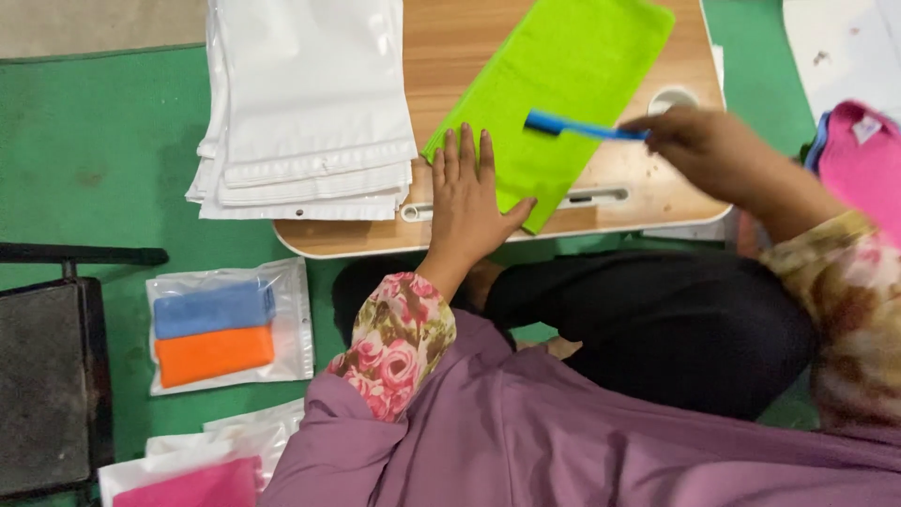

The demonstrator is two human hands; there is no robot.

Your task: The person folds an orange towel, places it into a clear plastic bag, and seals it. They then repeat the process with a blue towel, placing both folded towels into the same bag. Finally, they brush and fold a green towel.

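The left hand [466, 192] lies flat at the centre of the frame, palm down, fingers straight, close together and pointing toward the top, thumb spread to the right. Its forearm runs down into a floral sleeve. The right hand [693, 139] sits at the upper right, fingers curled and pinched shut, its forearm slanting down to the right edge.

A stack of flat white plastic pouches [305, 103] sits on the wooden table's left end. On the green floor lies a clear zip bag [228, 326] holding a blue cloth above an orange one. Below, another pouch [192, 481] shows pink fabric.
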